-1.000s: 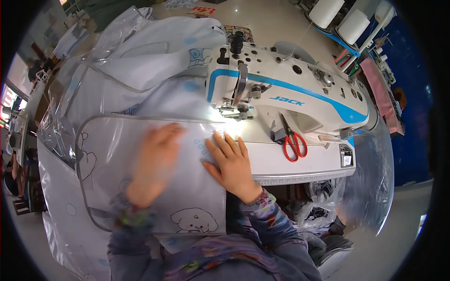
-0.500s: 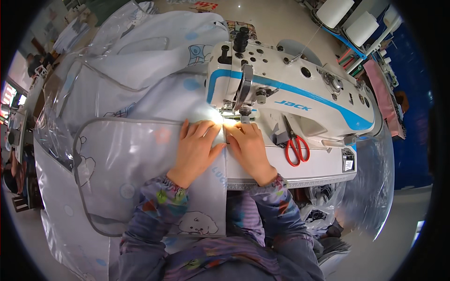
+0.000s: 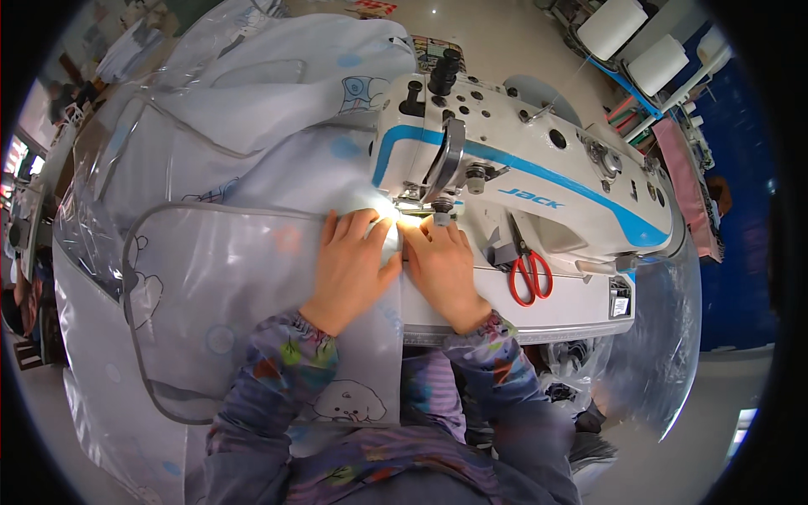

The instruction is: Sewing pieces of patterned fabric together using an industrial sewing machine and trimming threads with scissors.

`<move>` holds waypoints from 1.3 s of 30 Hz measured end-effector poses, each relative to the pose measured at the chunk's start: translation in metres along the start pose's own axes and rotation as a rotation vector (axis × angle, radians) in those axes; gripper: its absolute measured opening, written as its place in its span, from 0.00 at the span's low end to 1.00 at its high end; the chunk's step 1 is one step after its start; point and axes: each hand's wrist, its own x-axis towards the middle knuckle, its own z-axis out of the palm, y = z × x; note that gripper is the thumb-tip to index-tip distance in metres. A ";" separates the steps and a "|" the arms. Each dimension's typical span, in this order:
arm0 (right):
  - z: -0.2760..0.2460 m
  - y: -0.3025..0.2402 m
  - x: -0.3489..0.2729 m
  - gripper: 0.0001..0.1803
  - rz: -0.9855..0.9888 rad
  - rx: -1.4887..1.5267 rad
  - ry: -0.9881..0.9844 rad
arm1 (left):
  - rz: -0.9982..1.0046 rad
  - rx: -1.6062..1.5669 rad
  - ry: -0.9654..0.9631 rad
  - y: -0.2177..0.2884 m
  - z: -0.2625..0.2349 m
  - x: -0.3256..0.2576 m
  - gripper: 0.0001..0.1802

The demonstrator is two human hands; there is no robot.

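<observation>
A pale grey, glossy sheet [image 3: 252,328] with cartoon prints and dark grey binding lies under the needle area of a white and blue sewing machine [image 3: 513,181]. My left hand [image 3: 349,265] rests on it, fingers stretched forward and thumb spread aside. At the sheet's right edge, my right hand [image 3: 446,269] has its fingers drawn together, thumb and forefinger at that edge. Both sets of fingertips are close to the lit presser foot [image 3: 402,208], and they partly hide the edge being fed there. Red-handled scissors [image 3: 530,273] lie on the machine bed, right of my right hand.
More of the pale printed material [image 3: 286,101] is heaped behind and left of the machine. White thread cones [image 3: 610,29] stand on a rack at upper right. Clear plastic [image 3: 661,337] hangs past the table's right end. A bag [image 3: 572,362] sits below the table edge.
The view has shifted slightly, so the machine sits a little further right and the sheet a little further left. Both hands keep nearly the same pose by the presser foot.
</observation>
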 end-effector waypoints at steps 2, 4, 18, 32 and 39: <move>0.003 0.001 0.002 0.16 0.004 -0.033 0.006 | -0.006 0.008 0.020 0.000 0.002 0.003 0.25; 0.004 0.001 0.004 0.15 -0.001 -0.054 0.023 | -0.002 0.016 0.044 0.000 0.003 0.005 0.25; -0.012 -0.010 -0.005 0.14 0.030 -0.058 0.031 | 0.024 0.073 0.028 -0.013 0.009 0.022 0.24; -0.156 0.183 -0.372 0.18 1.519 -0.439 0.252 | 0.055 0.107 0.011 -0.026 0.002 0.023 0.26; -0.163 0.254 -0.409 0.18 1.438 -0.272 0.058 | 0.104 0.087 -0.010 -0.032 0.005 0.023 0.23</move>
